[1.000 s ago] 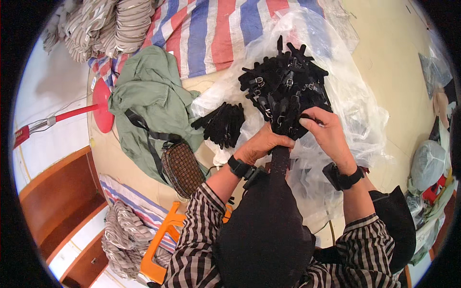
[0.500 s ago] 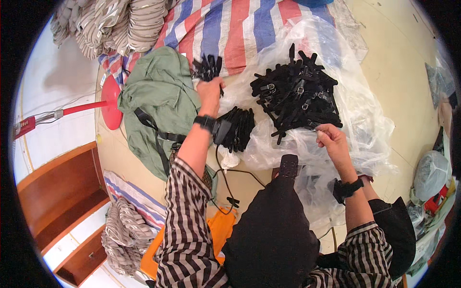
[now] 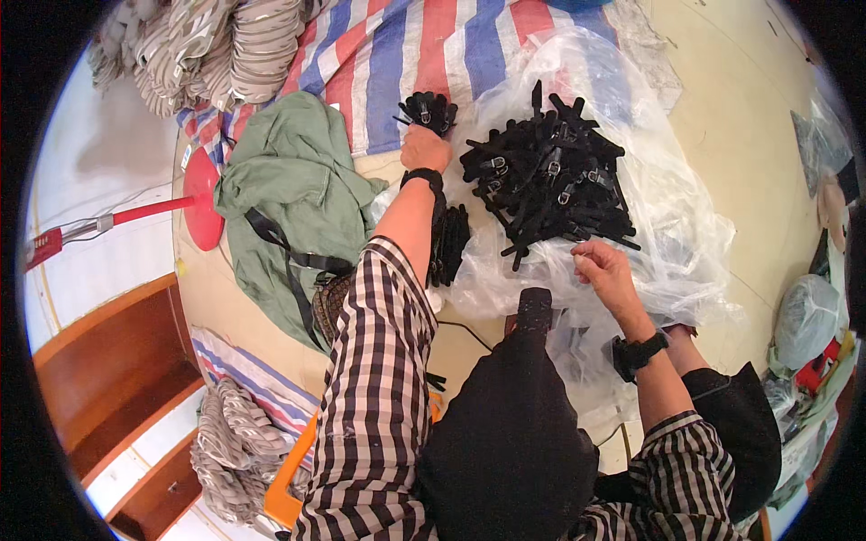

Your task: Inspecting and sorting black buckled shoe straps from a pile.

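Observation:
My left hand (image 3: 425,151) is closed around a bunch of short black buckled straps (image 3: 429,110), held out over the edge of the striped sheet. Partly behind that wrist lies another row of black straps (image 3: 452,245) on the floor. To the right, a large heap of black straps with silver buckles (image 3: 552,178) rests on clear plastic sheeting (image 3: 690,216). Just below the heap, the fingers of my right hand (image 3: 604,273) are pinched together. Whatever they hold, if anything, is too small to make out.
A green cloth bag (image 3: 293,171) lies at left beside a red round-based stand (image 3: 204,200). Striped red, white and blue sheeting (image 3: 428,45) spreads at the far side. Bundles of grey-beige items (image 3: 262,54) sit far left. An orange frame (image 3: 287,482) is near my left arm.
My left hand has moved right and slightly away from me with its bunch of straps, whose buckles now show. My right hand has shifted a little left, still pinched.

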`<control>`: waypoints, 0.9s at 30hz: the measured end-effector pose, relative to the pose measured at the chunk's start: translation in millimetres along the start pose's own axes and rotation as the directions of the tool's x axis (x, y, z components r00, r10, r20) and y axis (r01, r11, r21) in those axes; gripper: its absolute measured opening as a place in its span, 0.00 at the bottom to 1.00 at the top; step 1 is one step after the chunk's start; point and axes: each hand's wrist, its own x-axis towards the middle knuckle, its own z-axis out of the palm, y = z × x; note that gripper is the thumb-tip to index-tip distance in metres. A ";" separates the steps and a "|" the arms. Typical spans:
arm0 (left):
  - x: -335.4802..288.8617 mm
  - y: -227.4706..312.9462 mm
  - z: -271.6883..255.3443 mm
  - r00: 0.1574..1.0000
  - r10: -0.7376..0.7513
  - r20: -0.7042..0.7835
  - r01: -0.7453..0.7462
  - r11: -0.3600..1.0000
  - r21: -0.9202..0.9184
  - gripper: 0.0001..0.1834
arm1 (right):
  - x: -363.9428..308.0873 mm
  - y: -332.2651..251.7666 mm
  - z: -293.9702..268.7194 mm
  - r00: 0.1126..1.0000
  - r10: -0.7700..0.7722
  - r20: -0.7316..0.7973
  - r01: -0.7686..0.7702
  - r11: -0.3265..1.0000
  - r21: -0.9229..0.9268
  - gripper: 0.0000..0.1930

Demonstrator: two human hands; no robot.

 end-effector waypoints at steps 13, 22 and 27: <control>-10.6 -4.3 -43.2 0.960 0.114 0.256 -0.104 0.993 -0.051 0.37 | 11.8 0.2 -2.5 0.998 -0.056 0.004 0.056 0.997 -0.051 0.08; -120.1 22.9 -45.8 0.839 0.539 -0.076 -0.480 0.666 -0.571 0.09 | 36.9 30.5 -26.2 0.956 -0.158 -0.248 0.044 0.911 -0.411 0.07; -164.2 28.7 -27.2 0.703 0.653 0.280 -0.397 0.688 -0.608 0.09 | 32.1 51.8 -30.2 0.970 -0.033 -0.239 -0.105 0.834 -0.541 0.07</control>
